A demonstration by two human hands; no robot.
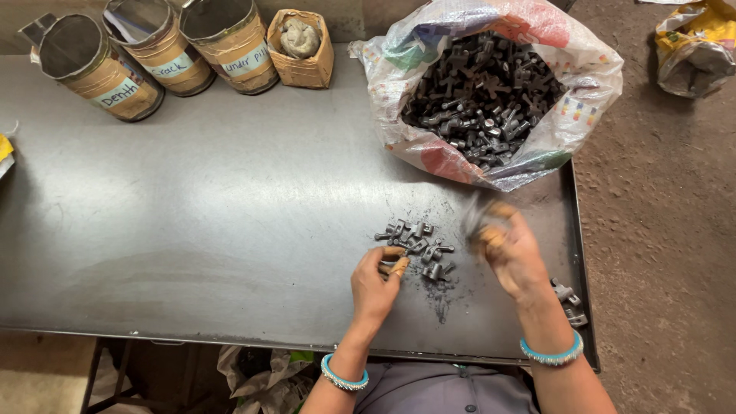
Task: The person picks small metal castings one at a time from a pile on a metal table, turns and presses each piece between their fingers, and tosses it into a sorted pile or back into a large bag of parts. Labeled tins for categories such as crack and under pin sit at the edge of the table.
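Small pile of dark forged metal parts (418, 247) on grey steel table (192, 215), spread mostly left to right. Left hand (376, 284) at pile's near-left edge, fingertips pinching one part. Right hand (510, 253) blurred, lifted right of pile; grip and part's direction impossible to tell.

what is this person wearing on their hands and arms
Both forearms are bare, with no sleeves or gloves. Each wrist has a turquoise beaded bangle: one at the left hand, one at the right hand. The fingertips look wrapped in tan tape, though blur hides detail.
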